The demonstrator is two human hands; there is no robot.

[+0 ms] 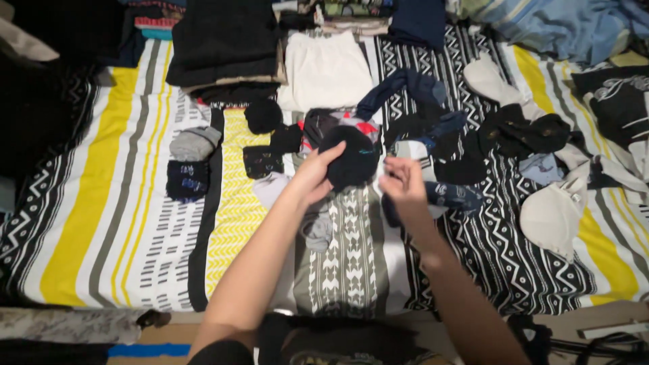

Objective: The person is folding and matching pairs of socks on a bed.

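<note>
My left hand (312, 177) grips a rolled black sock bundle (350, 160) above the middle of the patterned bedspread (128, 203). My right hand (403, 182) hovers just right of the bundle, fingers bent and apart, holding nothing I can see. Below my hands lies a grey sock (318, 226). A dark blue sock (454, 196) lies directly right of my right hand.
Paired socks lie to the left: a grey one (195, 142), a navy one (186, 180), a black ball (262, 115). Loose dark socks (520, 132) pile at the right beside a white cap-like item (554, 215). Folded dark clothes (223, 44) and a white garment (324, 71) sit behind.
</note>
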